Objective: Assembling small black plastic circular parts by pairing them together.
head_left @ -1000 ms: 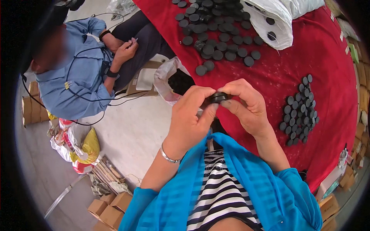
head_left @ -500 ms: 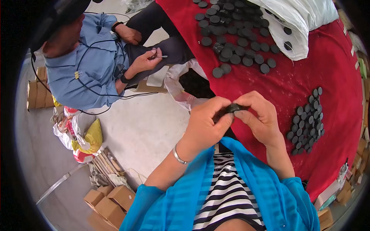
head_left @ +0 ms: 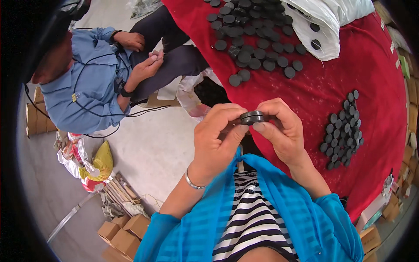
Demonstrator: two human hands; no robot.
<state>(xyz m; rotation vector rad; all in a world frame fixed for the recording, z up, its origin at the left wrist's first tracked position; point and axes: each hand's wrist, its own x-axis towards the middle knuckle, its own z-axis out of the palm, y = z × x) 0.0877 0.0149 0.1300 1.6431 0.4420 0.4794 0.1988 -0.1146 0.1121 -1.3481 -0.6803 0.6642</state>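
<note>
Between my fingertips I hold a small round black disc-shaped piece (head_left: 252, 117) with a groove round its edge, seen edge-on. My left hand (head_left: 219, 134) pinches one side of it with thumb and forefinger. From the other side my right hand (head_left: 283, 130) grips it the same way. Both hands are raised over the near edge of the red cloth (head_left: 371, 65). A heap of loose black discs (head_left: 257, 52) lies on the cloth ahead. A tighter cluster of similar discs (head_left: 342, 131) stands to the right of my right hand.
A white sack (head_left: 325, 39) lies at the far side with discs by its mouth. On the left sits a person in a blue shirt (head_left: 87, 78), hands near the lap. An open bag (head_left: 187, 94) hangs beside the table; cardboard boxes (head_left: 126, 240) and a yellow bag (head_left: 103, 159) are on the floor.
The disc has turned in my fingers, and its grooved edge now shows. The whole view has shifted a little. The co-worker's hand has turned and lifted slightly.
</note>
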